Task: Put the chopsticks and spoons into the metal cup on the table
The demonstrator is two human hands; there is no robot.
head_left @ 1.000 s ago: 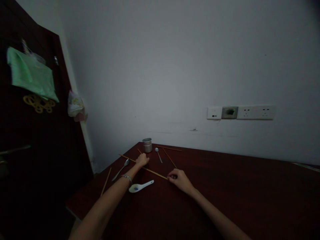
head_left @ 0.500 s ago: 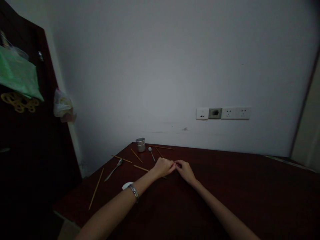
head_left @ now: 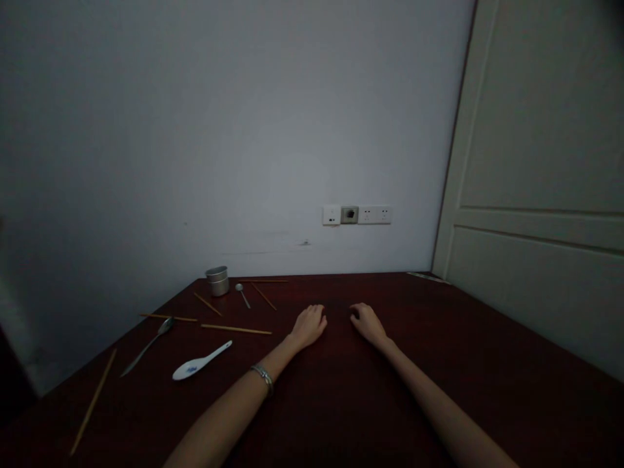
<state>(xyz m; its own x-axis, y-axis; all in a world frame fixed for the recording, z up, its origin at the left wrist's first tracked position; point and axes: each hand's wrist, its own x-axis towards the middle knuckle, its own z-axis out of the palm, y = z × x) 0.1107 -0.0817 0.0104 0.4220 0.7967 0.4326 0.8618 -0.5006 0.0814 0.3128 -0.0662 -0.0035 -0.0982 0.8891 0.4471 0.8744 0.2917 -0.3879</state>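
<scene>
My left hand (head_left: 308, 325) rests on the dark red table (head_left: 439, 364) with its fingers loosely curled and nothing visible in them. My right hand (head_left: 368, 323) lies a short way to its right, also curled on the bare wood and holding nothing I can see. A wooden chopstick (head_left: 236, 329) lies just left of my left hand. Further left are a white ceramic spoon (head_left: 199, 362) and a long metal spoon (head_left: 149, 345). A small metal cup (head_left: 217, 281) stands at the back by the wall, with a small metal spoon (head_left: 242, 294) beside it.
More chopsticks lie scattered on the left half of the table: one at the front left (head_left: 93, 401), others near the cup (head_left: 208, 304). A grey wall with a row of sockets (head_left: 357, 214) stands behind. A pale door (head_left: 541, 195) borders the table on the right.
The view has swung right, so the dark door on the left is gone. My hands let go of the chopstick, met, then moved apart and now lie on bare wood.
</scene>
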